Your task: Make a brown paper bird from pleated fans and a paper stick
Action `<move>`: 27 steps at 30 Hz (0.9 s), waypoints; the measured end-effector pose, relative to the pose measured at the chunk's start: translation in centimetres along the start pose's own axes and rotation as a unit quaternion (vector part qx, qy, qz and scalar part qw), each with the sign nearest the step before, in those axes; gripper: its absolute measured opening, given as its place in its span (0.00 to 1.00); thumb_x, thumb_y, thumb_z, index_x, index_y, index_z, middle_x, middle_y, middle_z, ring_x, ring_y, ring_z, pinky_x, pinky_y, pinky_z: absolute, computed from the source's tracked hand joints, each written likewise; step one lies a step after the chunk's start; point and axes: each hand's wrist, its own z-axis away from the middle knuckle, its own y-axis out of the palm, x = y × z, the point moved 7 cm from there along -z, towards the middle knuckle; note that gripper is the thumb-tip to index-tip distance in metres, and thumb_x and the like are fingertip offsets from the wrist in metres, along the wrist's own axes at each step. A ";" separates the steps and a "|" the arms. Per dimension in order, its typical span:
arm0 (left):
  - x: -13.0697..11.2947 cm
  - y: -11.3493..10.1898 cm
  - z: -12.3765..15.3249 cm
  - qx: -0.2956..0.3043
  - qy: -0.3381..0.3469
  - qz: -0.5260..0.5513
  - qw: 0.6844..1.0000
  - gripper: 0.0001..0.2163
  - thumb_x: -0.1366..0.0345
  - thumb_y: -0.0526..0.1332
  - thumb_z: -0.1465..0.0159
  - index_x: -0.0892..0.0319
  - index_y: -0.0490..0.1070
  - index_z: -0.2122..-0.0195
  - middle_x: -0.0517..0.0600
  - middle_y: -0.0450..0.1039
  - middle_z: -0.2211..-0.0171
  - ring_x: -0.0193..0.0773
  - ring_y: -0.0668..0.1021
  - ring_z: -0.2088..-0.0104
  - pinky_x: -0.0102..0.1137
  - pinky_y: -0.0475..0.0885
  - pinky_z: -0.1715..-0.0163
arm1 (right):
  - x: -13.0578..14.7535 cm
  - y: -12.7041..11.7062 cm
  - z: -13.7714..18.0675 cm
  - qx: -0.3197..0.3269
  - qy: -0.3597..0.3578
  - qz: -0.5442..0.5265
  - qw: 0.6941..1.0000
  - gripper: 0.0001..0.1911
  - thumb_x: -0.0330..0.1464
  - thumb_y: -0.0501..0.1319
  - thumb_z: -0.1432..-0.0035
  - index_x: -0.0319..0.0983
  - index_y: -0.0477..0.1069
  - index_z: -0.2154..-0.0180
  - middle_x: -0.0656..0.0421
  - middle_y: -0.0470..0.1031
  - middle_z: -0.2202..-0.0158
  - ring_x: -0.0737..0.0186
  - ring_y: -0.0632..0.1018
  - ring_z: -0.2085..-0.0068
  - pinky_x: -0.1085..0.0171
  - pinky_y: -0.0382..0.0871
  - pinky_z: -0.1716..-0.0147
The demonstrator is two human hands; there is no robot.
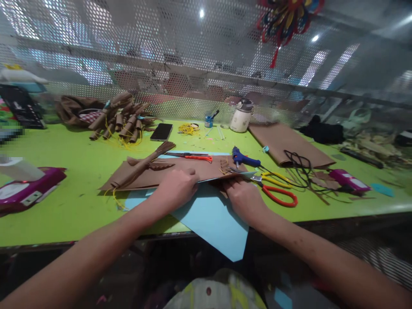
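In the head view, the left hand (180, 186) curls over the near edge of the brown paper (206, 171) on the table (80, 206), seemingly to steady it, while the right hand (246, 197), set apart, reaches under that edge, its grip hidden. The brown paper's long axis runs left to right; the blue sheet (219, 223) beneath points a corner towards the person, past the table's front edge.

green tabletop (77, 223) | perforated screen (144, 53) behind | small bright lamp (201, 13) above
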 end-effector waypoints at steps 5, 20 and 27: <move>0.0 0.0 0.0 -0.003 -0.003 0.003 1.000 0.10 0.71 0.53 0.41 0.62 0.74 0.66 0.55 0.73 0.68 0.44 0.75 0.67 0.34 0.66 0.71 | 0.5 -0.3 0.1 -0.006 0.013 0.014 1.000 0.13 0.30 0.50 0.37 0.34 0.70 0.56 0.49 0.74 0.60 0.52 0.70 0.58 0.57 0.61 0.61; -0.1 -0.2 0.0 -0.007 0.001 0.000 1.000 0.10 0.71 0.52 0.41 0.62 0.74 0.67 0.56 0.73 0.69 0.44 0.75 0.69 0.34 0.66 0.72 | 0.1 0.0 0.4 -0.077 -0.001 -0.018 0.997 0.09 0.21 0.54 0.47 0.37 0.69 0.74 0.55 0.71 0.71 0.64 0.68 0.75 0.63 0.53 0.76; -0.2 0.1 0.0 0.014 -0.001 -0.009 1.000 0.10 0.69 0.53 0.42 0.63 0.74 0.67 0.57 0.73 0.68 0.44 0.76 0.70 0.33 0.64 0.74 | 0.1 -2.6 3.2 -0.033 -0.054 -0.223 0.973 0.15 0.27 0.54 0.42 0.34 0.66 0.52 0.50 0.74 0.62 0.58 0.73 0.61 0.61 0.67 0.63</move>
